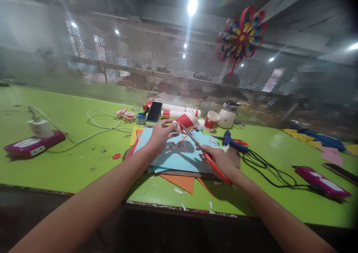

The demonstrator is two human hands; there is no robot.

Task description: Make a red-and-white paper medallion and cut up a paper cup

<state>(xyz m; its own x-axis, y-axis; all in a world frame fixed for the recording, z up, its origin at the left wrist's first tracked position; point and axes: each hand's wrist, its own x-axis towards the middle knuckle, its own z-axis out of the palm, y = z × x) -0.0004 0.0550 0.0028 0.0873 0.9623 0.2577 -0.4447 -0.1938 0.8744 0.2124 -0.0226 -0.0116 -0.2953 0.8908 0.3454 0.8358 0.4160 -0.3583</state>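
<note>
My left hand (162, 134) grips a red-and-white paper cup (188, 121), tilted on its side above a stack of light blue paper (156, 154). In my right hand (219, 159) is a pair of scissors (212, 164) with red handles. The blades reach up and left to the cup's near end and touch or overlap it; whether they are cutting into it I cannot tell. Small red and white paper scraps (179, 147) lie on the blue sheet beneath. Orange paper (180, 182) sticks out under the stack toward the table's front edge.
Behind the stack are a phone (154, 111), a blue paint jar (141, 118), stacked cups (176, 114), another cup (212, 121) and a white kettle (228, 115). A blue glue gun (229, 141) with black cable lies right. Purple power strips (35, 144) sit on both sides of the green table (92, 167).
</note>
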